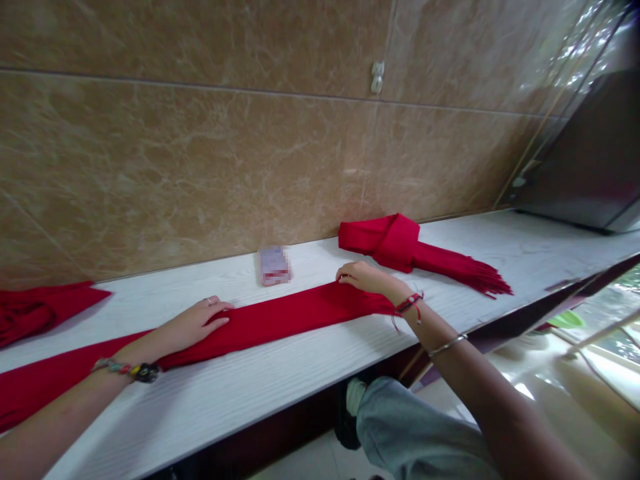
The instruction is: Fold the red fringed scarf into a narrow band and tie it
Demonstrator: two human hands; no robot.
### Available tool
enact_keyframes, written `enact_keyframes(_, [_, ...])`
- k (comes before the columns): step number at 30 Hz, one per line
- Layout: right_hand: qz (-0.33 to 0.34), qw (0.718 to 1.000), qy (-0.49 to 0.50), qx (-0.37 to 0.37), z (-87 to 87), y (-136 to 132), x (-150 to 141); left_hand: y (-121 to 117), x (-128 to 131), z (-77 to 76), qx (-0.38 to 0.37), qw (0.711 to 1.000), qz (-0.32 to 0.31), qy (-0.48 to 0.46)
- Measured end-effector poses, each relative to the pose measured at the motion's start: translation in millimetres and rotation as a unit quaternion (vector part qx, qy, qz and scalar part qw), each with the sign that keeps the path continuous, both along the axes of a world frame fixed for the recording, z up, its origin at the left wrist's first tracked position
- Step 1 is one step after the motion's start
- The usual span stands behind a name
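Observation:
A long red scarf lies stretched out and folded into a narrow band along the white counter. My left hand rests on it with fingers and thumb apart, palm down. Near the scarf's right end, my right hand has its fingers bent together at the far edge of the cloth, and they appear to pinch it. The right wrist covers part of that end. Behind my right hand lies another red scarf, folded over itself with its fringe pointing right.
More red cloth is bunched at the far left. A small blurred packet or phone lies near the tiled wall. A dark box-like appliance stands at the counter's right end. My bent leg is below the front edge.

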State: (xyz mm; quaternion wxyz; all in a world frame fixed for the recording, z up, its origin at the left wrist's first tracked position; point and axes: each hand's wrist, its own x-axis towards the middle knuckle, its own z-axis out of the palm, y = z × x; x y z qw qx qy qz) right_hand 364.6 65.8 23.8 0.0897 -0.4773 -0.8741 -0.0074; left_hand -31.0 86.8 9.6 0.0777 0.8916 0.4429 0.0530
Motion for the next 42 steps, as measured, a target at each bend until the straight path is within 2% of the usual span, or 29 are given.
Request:
enact_keyframes(4, [-0.006, 1.000, -0.005, -0.016, -18.2, 9.7, 0.3, 3.5, -9.6, -18.5, 0.026, 0.998, 0.023, -0.048])
enact_keyframes(7, [-0.001, 1.000, -0.003, -0.019, -23.6, 12.4, 3.0, 7.4, -15.5, -22.5, 0.034, 0.998, 0.006, -0.051])
enact_keyframes(11, [-0.006, 1.000, 0.000, 0.002, -18.5, 6.4, 0.7, 0.8, -6.9, -16.1, 0.075, 0.996, -0.033, -0.042])
enact_keyframes(13, [-0.003, 0.999, 0.022, 0.037, -14.6, -2.5, -7.7, -11.7, 6.3, -8.8, 0.085, 0.994, -0.055, -0.032])
enact_keyframes(15, [0.033, 0.997, 0.048, 0.053, -12.1, -14.4, -19.6, -27.4, 24.2, -1.5, 0.073, 0.993, -0.090, -0.015])
enact_keyframes(19, [0.137, 0.990, 0.016, -0.028, -14.7, -35.9, -34.3, -48.2, 57.9, 1.9, 0.040, 0.985, -0.165, 0.040])
enact_keyframes(23, [0.145, 0.985, -0.006, -0.093, -23.4, -41.6, -19.5, -48.0, 68.2, -7.7, 0.043, 0.983, -0.169, 0.049])
enact_keyframes(27, [0.136, 0.986, -0.007, -0.100, -29.5, -41.2, 1.4, -46.6, 66.7, -9.3, 0.031, 0.982, -0.168, 0.075])
enact_keyframes(30, [0.123, 0.989, -0.006, -0.076, -29.8, -44.6, 8.1, -47.4, 66.8, -5.1, 0.033, 0.981, -0.170, 0.085])
enact_keyframes(35, [0.120, 0.992, 0.007, 0.043, -24.1, -55.4, 11.6, -44.9, 66.8, -0.7, 0.087, 0.974, -0.188, 0.088])
enact_keyframes(39, [0.120, 0.983, -0.047, 0.133, -23.5, -60.8, 11.0, -44.8, 68.2, 3.3, 0.141, 0.964, -0.195, 0.112])
enact_keyframes(42, [0.108, 0.976, -0.085, 0.167, -28.2, -60.9, 10.5, -46.7, 70.1, 7.1, 0.162, 0.959, -0.196, 0.126])
